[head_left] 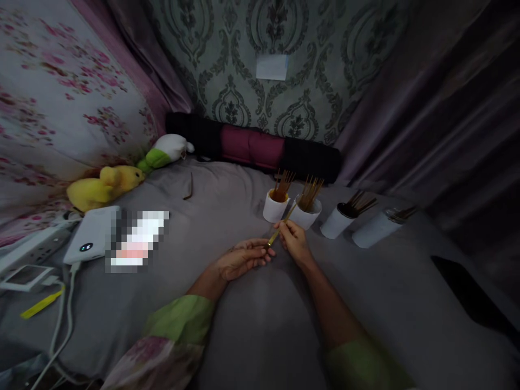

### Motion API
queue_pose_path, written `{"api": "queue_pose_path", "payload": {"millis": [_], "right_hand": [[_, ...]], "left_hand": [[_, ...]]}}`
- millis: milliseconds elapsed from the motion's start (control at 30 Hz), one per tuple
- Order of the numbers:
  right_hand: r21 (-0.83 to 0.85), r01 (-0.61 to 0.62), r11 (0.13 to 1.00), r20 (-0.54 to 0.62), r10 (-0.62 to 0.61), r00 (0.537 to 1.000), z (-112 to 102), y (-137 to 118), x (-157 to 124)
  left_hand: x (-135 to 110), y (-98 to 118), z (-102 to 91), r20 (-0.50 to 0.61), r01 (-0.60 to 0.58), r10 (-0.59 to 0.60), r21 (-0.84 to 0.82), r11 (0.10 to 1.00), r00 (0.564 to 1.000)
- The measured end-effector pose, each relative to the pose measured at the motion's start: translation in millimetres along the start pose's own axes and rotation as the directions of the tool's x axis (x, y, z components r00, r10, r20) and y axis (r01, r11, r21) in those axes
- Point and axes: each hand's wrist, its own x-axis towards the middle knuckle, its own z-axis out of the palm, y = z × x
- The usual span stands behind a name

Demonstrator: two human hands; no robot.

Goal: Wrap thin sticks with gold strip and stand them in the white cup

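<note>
A slim yellow-gold stick, perhaps a brush, slants between my two hands above the grey sheet. My right hand pinches it along its upper part. At its lower end, the thumb and fingers of my left hand close around the tip, partly hiding it. Just beyond my right hand stand a white cup with a yellow inside and a second white cup, both full of thin brown sticks. Further right, a white container with a dark rim and a pale jar also hold sticks.
At left lie a white power bank with a cable, a power strip, a blurred-out bright rectangle and a yellow strip. Plush toys, an Allen key and a dark roll lie behind. A black flat object rests right.
</note>
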Motion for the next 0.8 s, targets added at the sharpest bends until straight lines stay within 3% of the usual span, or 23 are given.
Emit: {"api": "queue_pose_path", "payload": {"millis": [800], "right_hand": [[-0.098, 0.038, 0.994, -0.152, -0.053, 0.987, -8, -12, 12]], "left_hand": [[3, -4, -2.7, -0.005, -0.012, 0.012, -0.012, 1.0, 1.0]]}}
